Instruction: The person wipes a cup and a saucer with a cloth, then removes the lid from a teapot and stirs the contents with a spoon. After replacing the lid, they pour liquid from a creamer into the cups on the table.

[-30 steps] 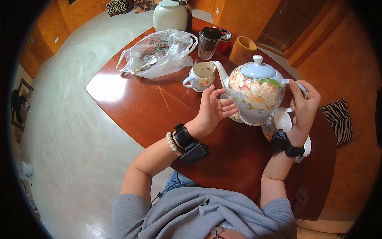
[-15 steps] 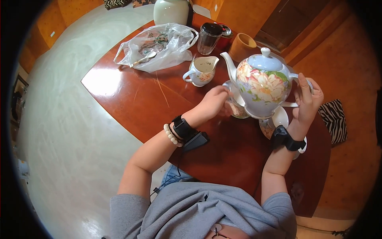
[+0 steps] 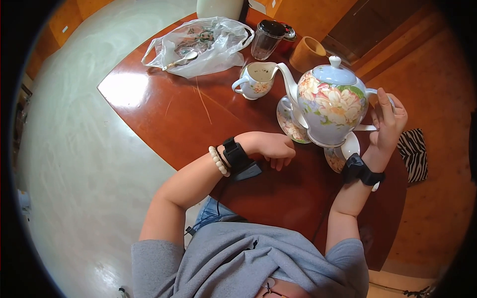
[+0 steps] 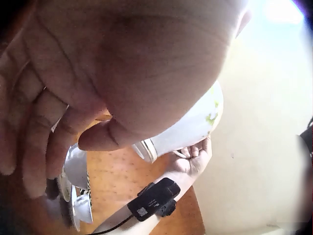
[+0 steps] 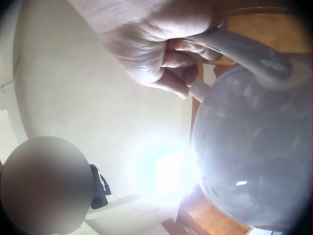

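Observation:
A floral teapot (image 3: 334, 105) with a pale blue lid hangs above the table, its spout close to the rim of a small floral jug (image 3: 257, 82). My right hand (image 3: 389, 121) grips the teapot's handle; in the right wrist view the fingers wrap that handle beside the teapot body (image 5: 254, 142). Below and left of the teapot, my left hand (image 3: 272, 148) hovers over the table with loosely bent fingers, holding nothing. The left wrist view shows its palm (image 4: 132, 58) close up, the teapot (image 4: 183, 129) behind. Dark specks lie inside the jug.
A floral saucer (image 3: 293, 126) lies under the spout, with a white cup (image 3: 351, 145) by the teapot's base. Farther back are a plastic bag (image 3: 218, 49) with a spoon (image 3: 183, 59), a dark-lidded clear cup (image 3: 267, 40), a wooden cup (image 3: 306, 53) and a pale jar (image 3: 218, 8).
My left hand has dropped from beside the teapot and jug toward the table's near side. The teapot, still in my right hand, moved right, then its spout came back near the jug.

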`<move>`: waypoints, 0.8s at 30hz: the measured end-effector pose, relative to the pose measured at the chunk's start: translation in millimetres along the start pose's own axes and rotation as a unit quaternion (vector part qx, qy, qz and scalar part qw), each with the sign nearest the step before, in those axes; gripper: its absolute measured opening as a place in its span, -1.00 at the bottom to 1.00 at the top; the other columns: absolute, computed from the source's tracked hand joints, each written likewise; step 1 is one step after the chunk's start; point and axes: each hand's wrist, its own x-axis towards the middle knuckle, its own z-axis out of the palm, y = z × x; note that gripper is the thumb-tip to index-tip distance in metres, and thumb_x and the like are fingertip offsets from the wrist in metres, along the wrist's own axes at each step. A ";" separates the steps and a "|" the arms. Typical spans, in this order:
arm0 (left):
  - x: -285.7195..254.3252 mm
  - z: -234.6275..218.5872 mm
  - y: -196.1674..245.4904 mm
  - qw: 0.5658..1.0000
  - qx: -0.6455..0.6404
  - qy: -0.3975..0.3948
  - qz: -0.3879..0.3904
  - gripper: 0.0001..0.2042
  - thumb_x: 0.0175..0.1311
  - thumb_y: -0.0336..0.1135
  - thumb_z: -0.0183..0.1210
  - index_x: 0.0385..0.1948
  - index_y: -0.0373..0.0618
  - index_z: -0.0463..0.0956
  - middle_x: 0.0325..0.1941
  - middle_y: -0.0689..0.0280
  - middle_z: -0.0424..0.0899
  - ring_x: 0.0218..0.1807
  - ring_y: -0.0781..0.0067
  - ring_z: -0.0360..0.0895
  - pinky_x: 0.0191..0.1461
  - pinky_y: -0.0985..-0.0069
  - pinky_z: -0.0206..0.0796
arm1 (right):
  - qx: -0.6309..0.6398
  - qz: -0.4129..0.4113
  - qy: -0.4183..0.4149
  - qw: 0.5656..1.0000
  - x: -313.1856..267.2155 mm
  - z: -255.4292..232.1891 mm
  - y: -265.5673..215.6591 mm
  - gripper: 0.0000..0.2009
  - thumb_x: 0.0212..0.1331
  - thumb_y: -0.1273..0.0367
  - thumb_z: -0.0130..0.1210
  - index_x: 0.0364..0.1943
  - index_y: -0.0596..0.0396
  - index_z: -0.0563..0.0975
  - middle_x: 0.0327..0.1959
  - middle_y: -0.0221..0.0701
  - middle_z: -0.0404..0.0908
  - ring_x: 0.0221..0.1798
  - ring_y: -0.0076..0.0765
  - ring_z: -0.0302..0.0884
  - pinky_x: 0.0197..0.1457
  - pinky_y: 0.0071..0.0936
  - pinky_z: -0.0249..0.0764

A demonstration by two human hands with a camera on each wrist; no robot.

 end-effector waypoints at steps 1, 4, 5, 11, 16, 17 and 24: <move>0.7 -0.3 -1.1 1.000 0.012 0.000 -0.010 -0.71 0.18 -0.22 -0.13 -0.43 -0.25 0.50 -0.49 0.25 0.60 -0.41 0.45 0.53 -0.33 0.51 0.31 | -0.001 0.002 0.001 1.000 0.7 1.2 0.5 -0.86 0.06 0.46 0.22 -0.55 0.19 0.51 -0.69 -0.62 0.35 -0.75 -0.83 0.04 -0.73 -0.78 -0.12; -1.8 -1.4 2.8 0.999 0.031 -0.004 -0.015 -0.69 0.19 -0.20 -0.14 -0.44 -0.25 0.50 -0.50 0.24 0.61 -0.41 0.44 0.53 -0.33 0.51 0.32 | -0.003 0.007 0.000 1.000 2.9 3.4 1.1 -0.87 0.05 0.46 0.23 -0.54 0.20 0.52 -0.69 -0.62 0.35 -0.74 -0.83 0.05 -0.72 -0.79 -0.11; -0.2 1.3 3.0 0.999 0.037 -0.002 -0.017 -0.68 0.20 -0.18 -0.14 -0.45 -0.25 0.50 -0.51 0.24 0.61 -0.42 0.44 0.53 -0.32 0.51 0.32 | -0.001 0.005 -0.004 1.000 1.1 1.4 -0.5 -0.87 0.04 0.46 0.23 -0.54 0.20 0.52 -0.69 -0.63 0.35 -0.74 -0.83 0.05 -0.71 -0.79 -0.11; 2.0 1.4 1.8 0.999 0.042 0.002 -0.019 -0.59 0.28 -0.06 -0.14 -0.50 -0.25 0.51 -0.55 0.25 0.59 -0.46 0.44 0.51 -0.34 0.51 0.30 | -0.022 0.020 -0.007 1.000 2.0 9.1 -3.3 -0.87 0.02 0.46 0.25 -0.54 0.19 0.52 -0.68 -0.64 0.37 -0.71 -0.84 0.07 -0.68 -0.81 -0.10; 1.3 1.7 3.6 0.999 0.043 0.003 -0.022 -0.56 0.25 -0.01 -0.13 -0.45 -0.25 0.53 -0.51 0.23 0.62 -0.42 0.39 0.55 -0.32 0.46 0.34 | -0.030 0.025 -0.013 0.999 4.4 7.9 -4.2 -0.87 0.02 0.46 0.25 -0.52 0.20 0.53 -0.68 -0.65 0.37 -0.71 -0.85 0.06 -0.68 -0.81 -0.11; 0.5 1.9 4.4 0.999 0.043 0.004 -0.022 -0.56 0.25 -0.01 -0.13 -0.44 -0.25 0.53 -0.51 0.22 0.62 -0.42 0.38 0.55 -0.32 0.46 0.34 | -0.030 0.026 -0.014 0.999 4.4 8.0 -4.2 -0.87 0.02 0.46 0.25 -0.52 0.20 0.53 -0.68 -0.65 0.37 -0.72 -0.85 0.06 -0.69 -0.80 -0.11; 1.0 1.1 4.1 0.999 0.030 0.004 -0.027 -0.57 0.27 -0.02 -0.12 -0.45 -0.24 0.52 -0.55 0.25 0.59 -0.46 0.43 0.51 -0.34 0.49 0.30 | -0.028 0.026 -0.014 0.999 5.7 12.2 -3.2 -0.88 0.02 0.47 0.25 -0.51 0.20 0.53 -0.67 -0.64 0.39 -0.72 -0.85 0.06 -0.70 -0.80 -0.12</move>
